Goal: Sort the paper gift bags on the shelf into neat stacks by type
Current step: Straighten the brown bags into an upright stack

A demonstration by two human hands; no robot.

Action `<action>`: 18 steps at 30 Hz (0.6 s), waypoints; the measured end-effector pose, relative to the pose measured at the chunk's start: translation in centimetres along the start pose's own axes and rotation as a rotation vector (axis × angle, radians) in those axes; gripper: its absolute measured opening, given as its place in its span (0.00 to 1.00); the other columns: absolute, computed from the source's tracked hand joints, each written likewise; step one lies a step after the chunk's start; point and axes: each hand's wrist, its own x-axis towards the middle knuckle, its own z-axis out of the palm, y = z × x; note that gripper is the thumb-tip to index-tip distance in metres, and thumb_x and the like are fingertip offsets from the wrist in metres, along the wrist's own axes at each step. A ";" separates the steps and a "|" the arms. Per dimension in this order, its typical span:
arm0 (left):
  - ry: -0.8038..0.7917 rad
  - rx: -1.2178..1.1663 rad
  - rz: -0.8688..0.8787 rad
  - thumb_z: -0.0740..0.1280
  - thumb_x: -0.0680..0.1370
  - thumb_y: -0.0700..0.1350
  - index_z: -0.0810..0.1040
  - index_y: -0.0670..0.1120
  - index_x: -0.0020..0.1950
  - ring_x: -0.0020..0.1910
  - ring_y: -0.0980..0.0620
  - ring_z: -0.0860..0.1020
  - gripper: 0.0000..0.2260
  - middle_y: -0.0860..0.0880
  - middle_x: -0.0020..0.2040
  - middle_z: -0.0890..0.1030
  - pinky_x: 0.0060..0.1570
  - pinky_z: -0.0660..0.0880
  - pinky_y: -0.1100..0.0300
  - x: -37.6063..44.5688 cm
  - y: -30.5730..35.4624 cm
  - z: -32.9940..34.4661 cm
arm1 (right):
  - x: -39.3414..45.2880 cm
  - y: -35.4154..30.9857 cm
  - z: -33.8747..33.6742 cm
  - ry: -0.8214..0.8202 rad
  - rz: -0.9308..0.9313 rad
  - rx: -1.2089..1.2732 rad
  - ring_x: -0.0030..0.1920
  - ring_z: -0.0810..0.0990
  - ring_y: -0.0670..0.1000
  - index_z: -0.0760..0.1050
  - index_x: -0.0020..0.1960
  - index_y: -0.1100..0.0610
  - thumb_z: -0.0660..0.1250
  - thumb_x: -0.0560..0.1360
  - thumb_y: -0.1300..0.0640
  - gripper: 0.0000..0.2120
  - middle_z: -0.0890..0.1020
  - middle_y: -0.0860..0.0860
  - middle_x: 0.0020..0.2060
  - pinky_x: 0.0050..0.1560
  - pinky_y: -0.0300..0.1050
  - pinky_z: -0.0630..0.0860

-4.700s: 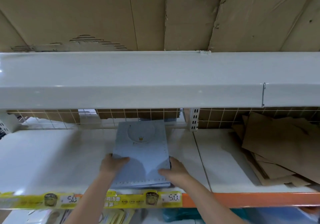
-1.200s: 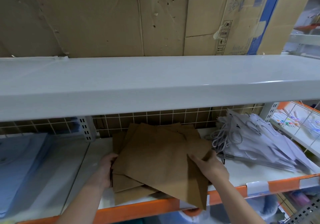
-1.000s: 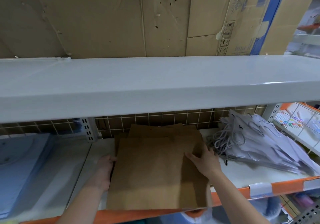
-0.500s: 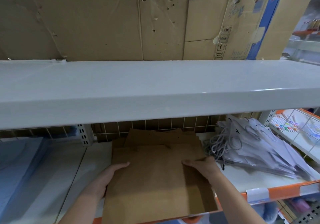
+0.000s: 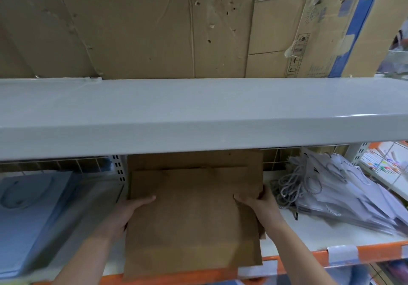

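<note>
A stack of flat brown kraft paper bags lies in the middle of the lower shelf, its front edge hanging over the orange shelf lip. My left hand grips the stack's left edge, thumb laid on top. My right hand grips the right edge the same way, fingers curled round the side. Light blue gift bags lie flat at the left. White gift bags with grey cord handles sprawl in a loose heap at the right.
A white upper shelf board overhangs low above the bags, with flattened cardboard boxes standing on it. A wire grid backs the lower shelf. A neighbouring rack with coloured goods is at the far right.
The scattered brown bags have been drawn together into one squared stack and slid toward the back of the shelf. Both hands shifted to its side edges.
</note>
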 end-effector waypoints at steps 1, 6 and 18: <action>0.019 0.011 0.054 0.81 0.50 0.51 0.80 0.46 0.54 0.49 0.44 0.83 0.34 0.44 0.48 0.85 0.53 0.77 0.51 0.1 0.4 -0.1 | -0.2 -0.4 0.2 -0.003 -0.033 0.027 0.49 0.81 0.50 0.68 0.62 0.54 0.81 0.61 0.58 0.35 0.80 0.49 0.51 0.39 0.42 0.77; 0.049 0.024 0.217 0.82 0.58 0.46 0.78 0.48 0.59 0.48 0.46 0.83 0.30 0.47 0.49 0.85 0.47 0.78 0.53 -0.2 2.0 -0.4 | -0.5 -1.0 0.6 -0.006 -0.175 0.067 0.48 0.82 0.48 0.68 0.59 0.52 0.79 0.63 0.63 0.30 0.81 0.50 0.51 0.38 0.40 0.79; 0.022 0.093 0.345 0.80 0.38 0.65 0.76 0.52 0.56 0.55 0.47 0.78 0.48 0.48 0.54 0.82 0.60 0.72 0.47 -1.4 1.9 -1.2 | -0.8 -1.2 0.2 -0.175 -0.249 -0.044 0.48 0.83 0.40 0.65 0.65 0.49 0.83 0.58 0.59 0.42 0.82 0.46 0.53 0.44 0.38 0.81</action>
